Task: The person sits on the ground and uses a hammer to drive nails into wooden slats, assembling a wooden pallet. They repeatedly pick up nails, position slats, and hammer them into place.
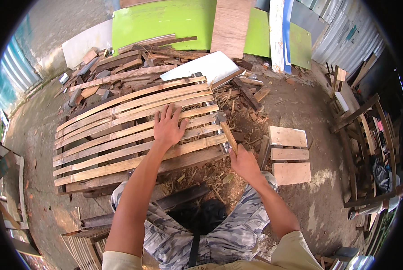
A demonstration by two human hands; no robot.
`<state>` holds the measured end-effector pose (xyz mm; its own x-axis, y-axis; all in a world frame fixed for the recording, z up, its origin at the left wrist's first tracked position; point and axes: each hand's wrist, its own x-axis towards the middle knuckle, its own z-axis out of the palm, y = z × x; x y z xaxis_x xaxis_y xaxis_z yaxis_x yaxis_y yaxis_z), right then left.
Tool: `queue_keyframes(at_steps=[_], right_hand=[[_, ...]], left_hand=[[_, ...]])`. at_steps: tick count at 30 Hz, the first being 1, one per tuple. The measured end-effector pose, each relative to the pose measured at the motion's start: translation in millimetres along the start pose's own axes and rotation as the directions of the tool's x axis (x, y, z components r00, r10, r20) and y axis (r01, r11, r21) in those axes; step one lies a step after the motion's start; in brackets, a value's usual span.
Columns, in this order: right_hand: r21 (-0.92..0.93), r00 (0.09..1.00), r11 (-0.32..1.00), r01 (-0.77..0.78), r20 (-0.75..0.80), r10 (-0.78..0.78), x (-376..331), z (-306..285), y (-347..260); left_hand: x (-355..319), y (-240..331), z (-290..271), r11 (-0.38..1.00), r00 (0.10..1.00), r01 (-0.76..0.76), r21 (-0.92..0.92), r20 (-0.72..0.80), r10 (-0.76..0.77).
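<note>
In front of me lies a rack of long, pale bamboo slats (103, 143), set side by side with gaps between them. My left hand (167, 129) rests flat on the slats toward their right half, its fingers spread. A hammer (229, 136) with a wooden handle is gripped in my right hand (245, 163). Its dark metal head (220, 118) is at the right ends of the slats, by the crosspiece there; whether it touches cannot be told. A dark wooden beam (183, 162) runs under the near edge of the rack.
Scrap wood (125, 63) is heaped beyond the rack, with a white board (201, 67) on it. Green panels (165, 24) lean at the back. Several short boards (290, 155) lie at right, before a wooden frame (367, 135). Another slatted piece (82, 247) is at lower left.
</note>
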<state>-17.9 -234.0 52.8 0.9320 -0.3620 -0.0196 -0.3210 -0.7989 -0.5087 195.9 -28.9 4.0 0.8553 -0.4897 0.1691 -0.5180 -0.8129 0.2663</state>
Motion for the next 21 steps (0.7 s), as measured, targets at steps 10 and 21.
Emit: queue_keyframes(at_steps=[10,21], right_hand=[[0.217,0.971,0.976,0.032,-0.236,0.021,-3.3,-23.0,-30.3],[0.253,0.974,0.967,0.027,-0.224,0.031,-6.4,-41.0,-46.9]], left_hand=[[0.0,0.1,-5.6,1.0,0.998,0.016,0.009,0.053,-0.017],[-1.0,-1.5,-2.5,1.0,1.0,0.007,-0.015,0.01,-0.006]])
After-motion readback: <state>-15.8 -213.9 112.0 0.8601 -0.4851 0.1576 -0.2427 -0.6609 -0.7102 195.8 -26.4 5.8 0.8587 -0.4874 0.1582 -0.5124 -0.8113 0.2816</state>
